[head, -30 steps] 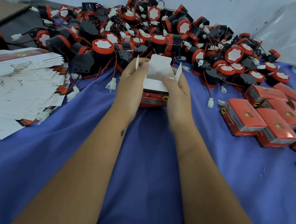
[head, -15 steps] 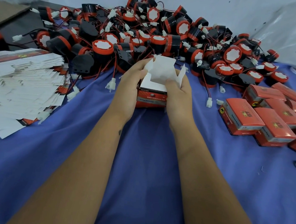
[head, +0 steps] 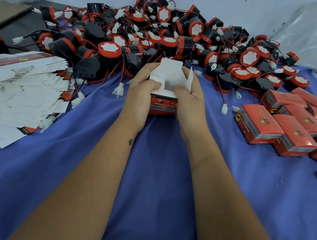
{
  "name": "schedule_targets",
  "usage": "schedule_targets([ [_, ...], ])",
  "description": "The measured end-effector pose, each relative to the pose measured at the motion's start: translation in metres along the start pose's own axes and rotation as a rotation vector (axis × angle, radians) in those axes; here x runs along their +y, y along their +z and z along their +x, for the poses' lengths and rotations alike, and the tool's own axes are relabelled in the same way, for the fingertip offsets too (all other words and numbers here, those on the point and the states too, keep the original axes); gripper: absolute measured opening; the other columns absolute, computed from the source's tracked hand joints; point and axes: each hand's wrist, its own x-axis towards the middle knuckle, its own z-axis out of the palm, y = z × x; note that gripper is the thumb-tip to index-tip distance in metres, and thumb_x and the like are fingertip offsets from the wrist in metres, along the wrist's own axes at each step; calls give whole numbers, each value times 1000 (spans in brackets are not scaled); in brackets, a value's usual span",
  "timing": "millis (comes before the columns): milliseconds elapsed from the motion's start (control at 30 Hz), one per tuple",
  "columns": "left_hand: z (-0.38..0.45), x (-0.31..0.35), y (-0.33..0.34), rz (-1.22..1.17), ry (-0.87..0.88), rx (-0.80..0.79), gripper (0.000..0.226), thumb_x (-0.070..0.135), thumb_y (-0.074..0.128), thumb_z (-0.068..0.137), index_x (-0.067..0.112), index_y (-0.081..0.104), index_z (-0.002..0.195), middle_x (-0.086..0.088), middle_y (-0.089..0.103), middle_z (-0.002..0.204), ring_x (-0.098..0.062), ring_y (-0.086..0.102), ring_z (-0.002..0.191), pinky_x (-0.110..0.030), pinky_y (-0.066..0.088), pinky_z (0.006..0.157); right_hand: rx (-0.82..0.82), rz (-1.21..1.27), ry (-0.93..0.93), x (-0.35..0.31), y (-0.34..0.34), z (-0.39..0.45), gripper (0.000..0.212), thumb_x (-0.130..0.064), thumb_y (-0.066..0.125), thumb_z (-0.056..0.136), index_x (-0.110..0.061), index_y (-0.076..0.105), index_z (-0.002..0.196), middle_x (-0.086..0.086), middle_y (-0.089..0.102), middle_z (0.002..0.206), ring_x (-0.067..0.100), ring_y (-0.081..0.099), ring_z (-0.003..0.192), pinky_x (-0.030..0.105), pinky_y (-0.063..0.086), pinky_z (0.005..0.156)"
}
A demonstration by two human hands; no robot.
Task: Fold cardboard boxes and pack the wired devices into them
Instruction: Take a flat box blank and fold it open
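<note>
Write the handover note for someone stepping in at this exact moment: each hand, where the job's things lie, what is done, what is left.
Left hand: grips the box on its left side, thumb pressing a side flap inward.
Right hand: grips its right side, thumb at the open top; the right flap and the back lid stand up.
Box: upright on the blue cloth, top open; whether a device is inside cannot be seen.
Devices: piled behind the box.
Flat boxes: stacked at left.
Closed boxes: grouped at right; those look finished.
Left: close this box, then fold and fill the rest.
</note>
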Motion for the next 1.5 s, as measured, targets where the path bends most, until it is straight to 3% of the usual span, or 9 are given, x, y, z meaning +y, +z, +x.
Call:
schedule_targets([
  [100, 4, -1, -3, -42, -24, 62, 35, 6, 44, 91, 21, 64, 116, -5, 69, 115, -21, 69, 97, -34, 58, 70, -98, 225, 59, 1, 1, 2, 36, -25, 43, 100, -28, 54, 134, 0, 58, 137, 18, 57, 124, 38, 49, 102],
  [167, 7, 0, -4, -36, -52, 101, 34, 7, 42, 96, 16, 61, 122, -7, 69, 117, -28, 68, 104, -35, 58, 73, -84, 350, 134, 1, 0, 4, 50, -44, 29, 104, -20, 45, 145, 4, 52, 146, 20, 49, 134, 42, 38, 113],
  [333, 6, 1, -1, -7, -61, 106, 33, 5, 42, 96, 15, 62, 120, -10, 69, 114, -23, 68, 93, -38, 59, 73, -7, 305, 187, 5, 1, 7, 26, -36, 50, 100, -27, 70, 111, 1, 74, 110, 19, 69, 104, 34, 57, 85],
  [500, 5, 1, 0, -2, -61, 102, 35, 2, 42, 95, 15, 61, 120, -12, 68, 117, -22, 67, 94, -42, 57, 77, -56, 187, 106, 7, -3, 7, 25, -20, 45, 99, -30, 62, 114, -2, 70, 109, 16, 67, 97, 32, 56, 78],
  [600, 4, 3, 1, 5, -21, 104, 35, -1, 41, 95, 23, 62, 110, -2, 70, 100, -15, 67, 82, -33, 57, 67, -73, 166, 54, 6, -5, 7, 34, -5, 43, 96, -30, 58, 114, 3, 66, 103, 15, 65, 86, 31, 55, 68],
  [833, 0, 5, 0, -84, -111, 117, 20, 17, 47, 90, 17, 64, 80, -8, 66, 88, -21, 65, 77, -33, 55, 62, 33, 111, -6, -1, -5, 1, 26, -5, 48, 92, -17, 67, 78, -9, 69, 75, 4, 63, 66, 21, 49, 51],
  [1267, 1, 6, 0, 131, -6, 114, 38, -10, 48, 83, 25, 63, 87, 3, 66, 90, -12, 64, 78, -26, 53, 58, 90, -99, -12, -3, -5, 0, 36, 8, 52, 78, -26, 59, 90, -4, 59, 80, 1, 55, 61, 22, 48, 51],
  [1433, 3, 4, 0, 29, -120, 161, 19, 12, 51, 94, 24, 65, 100, 4, 67, 94, -4, 67, 72, -24, 55, 59, 178, -110, 31, 0, -3, 2, 7, -29, 55, 92, -30, 62, 89, -2, 60, 99, 4, 61, 82, 26, 50, 64],
  [1500, 2, 2, 1, 23, -155, 175, 15, 18, 52, 95, 24, 65, 96, 10, 70, 81, -1, 66, 67, -23, 54, 59, 180, -325, 27, 4, -5, 1, 19, -46, 46, 86, -34, 60, 81, 0, 55, 102, 6, 56, 89, 32, 47, 74],
])
